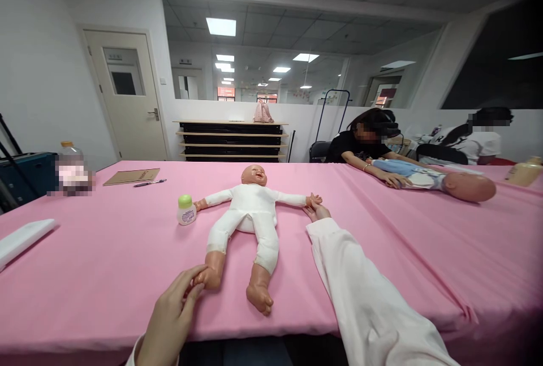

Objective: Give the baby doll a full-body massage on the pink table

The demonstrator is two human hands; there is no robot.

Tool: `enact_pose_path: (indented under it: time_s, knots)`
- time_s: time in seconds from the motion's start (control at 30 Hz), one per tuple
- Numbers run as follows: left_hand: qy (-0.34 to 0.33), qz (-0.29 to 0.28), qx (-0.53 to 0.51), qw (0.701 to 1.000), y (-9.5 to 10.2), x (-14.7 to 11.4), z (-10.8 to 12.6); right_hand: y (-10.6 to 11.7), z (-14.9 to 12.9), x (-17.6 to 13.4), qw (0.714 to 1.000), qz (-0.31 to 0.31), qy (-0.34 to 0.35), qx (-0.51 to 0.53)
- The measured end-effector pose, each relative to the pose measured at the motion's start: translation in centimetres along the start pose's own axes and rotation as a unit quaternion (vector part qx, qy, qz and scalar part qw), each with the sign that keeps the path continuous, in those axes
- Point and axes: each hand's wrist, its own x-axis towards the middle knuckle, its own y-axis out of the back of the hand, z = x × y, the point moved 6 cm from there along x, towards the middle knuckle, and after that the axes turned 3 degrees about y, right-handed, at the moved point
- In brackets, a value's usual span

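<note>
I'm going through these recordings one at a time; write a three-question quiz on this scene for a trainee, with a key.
1. Multiple choice: the left hand holds which part of the white-suited doll?
A) its head
B) one foot
C) its belly

2. True or false: the green-capped bottle stands upright on the pink cloth.

3. Fill in the blank: the right hand touches the doll's ____.

Key:
1. B
2. True
3. hand
</note>
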Motion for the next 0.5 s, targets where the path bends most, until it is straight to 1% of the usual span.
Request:
enact_pose_path:
  time_s: [0.07,0.17,0.33,0.5]
  knots:
    - [0.009,0.0,0.006,1.0,-0.8,-0.9,-0.6,-0.1,0.0,0.0,1.0,0.006,0.002,-0.008]
    - [0.002,-0.002,0.034,0.999,-1.4,-1.5,-0.6,-0.2,0.0,-0.1,1.0,0.021,0.007,-0.016]
    - [0.028,-0.02,0.066,0.997,-2.0,-1.8,-0.1,-0.8,-1.3,-0.9,0.988,0.068,0.117,-0.081]
    - [0.039,-0.03,0.067,0.997,-2.6,-1.4,0.3,-1.9,-2.4,-1.6,0.975,0.072,0.184,-0.102]
